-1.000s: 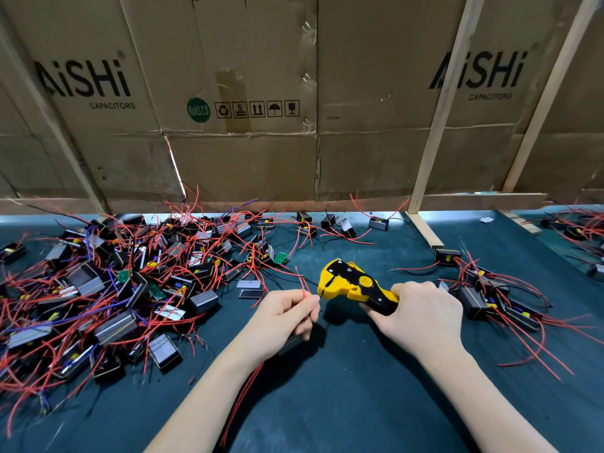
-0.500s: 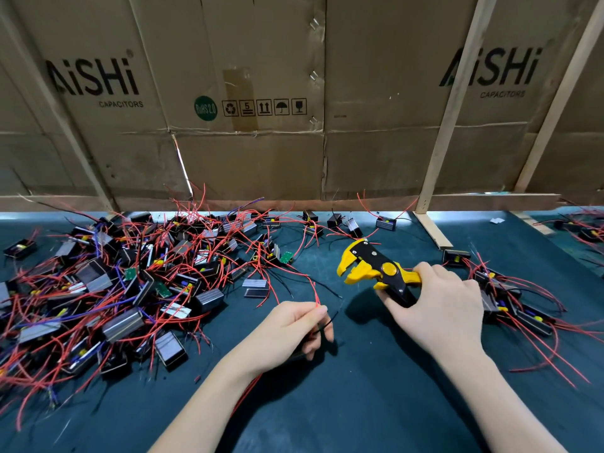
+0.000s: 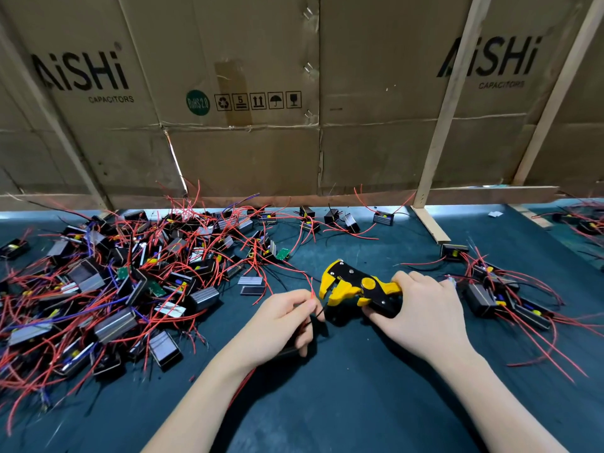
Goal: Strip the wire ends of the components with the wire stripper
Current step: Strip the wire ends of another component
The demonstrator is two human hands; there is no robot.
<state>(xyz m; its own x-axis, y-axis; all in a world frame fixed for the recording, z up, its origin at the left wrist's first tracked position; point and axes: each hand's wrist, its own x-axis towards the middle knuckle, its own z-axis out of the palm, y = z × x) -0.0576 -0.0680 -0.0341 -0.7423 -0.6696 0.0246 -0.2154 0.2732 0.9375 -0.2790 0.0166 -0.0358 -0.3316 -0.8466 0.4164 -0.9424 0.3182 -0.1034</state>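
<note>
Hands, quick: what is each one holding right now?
Left hand: closed, pinching a red wire and a black wire at the fingertips.
Right hand: closed around the stripper handles.

The flattened brown cardboard carton on the left (image 3: 137, 103) carries "AiSHi" in large black letters with "CAPACITORS" in small print beneath. To its right on the same carton sits a round green sticker (image 3: 197, 102) reading "RoHS 2.0", followed by a row of black handling symbols (image 3: 257, 101) (one box shows the number 5). The brown cardboard carton on the right (image 3: 385, 93) repeats "AiSHi" and "CAPACITORS".
</note>
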